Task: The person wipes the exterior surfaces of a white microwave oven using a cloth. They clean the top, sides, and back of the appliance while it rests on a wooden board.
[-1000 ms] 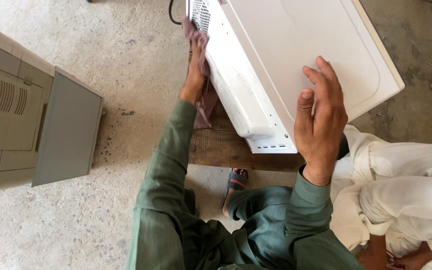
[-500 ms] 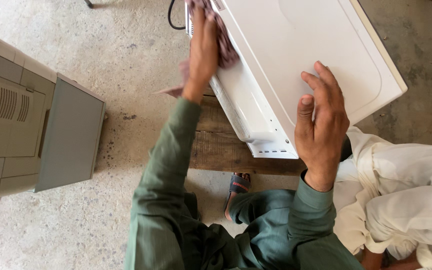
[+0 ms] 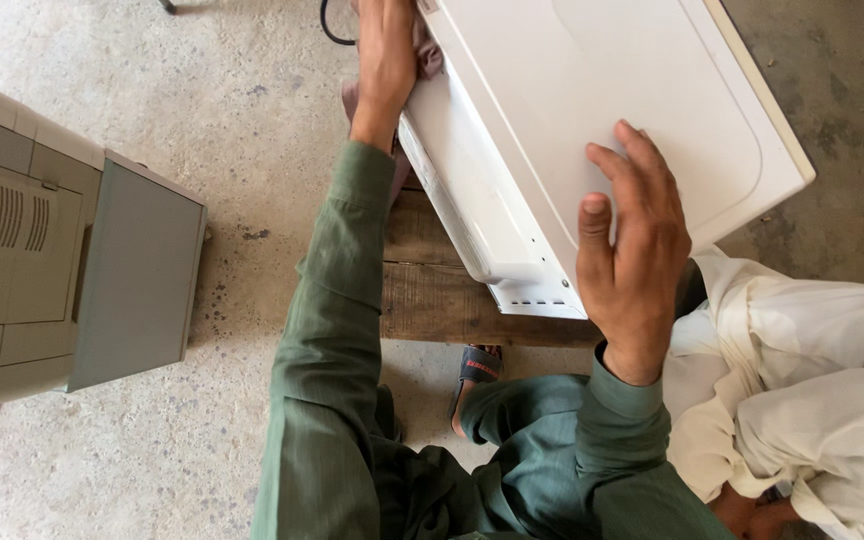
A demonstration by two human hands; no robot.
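Since the earlier frame we see the left hand (image 3: 385, 62) has slid further up the side of the white appliance casing (image 3: 592, 130), toward twelve o'clock, dragging the pinkish cloth (image 3: 426, 58) with it. That hand lies palm-down with fingers closed over the cloth, pressing it against the casing's side panel. Our right hand (image 3: 632, 245) rests flat on the casing's broad top face, fingers spread, at about four o'clock from the other hand. We find the casing tilted on a wooden bench (image 3: 442, 290), filling the upper right. At nine o'clock stands a grey cabinet (image 3: 62, 270) on the concrete floor (image 3: 242, 110). Another person in white clothing (image 3: 812, 400) sits at four o'clock.
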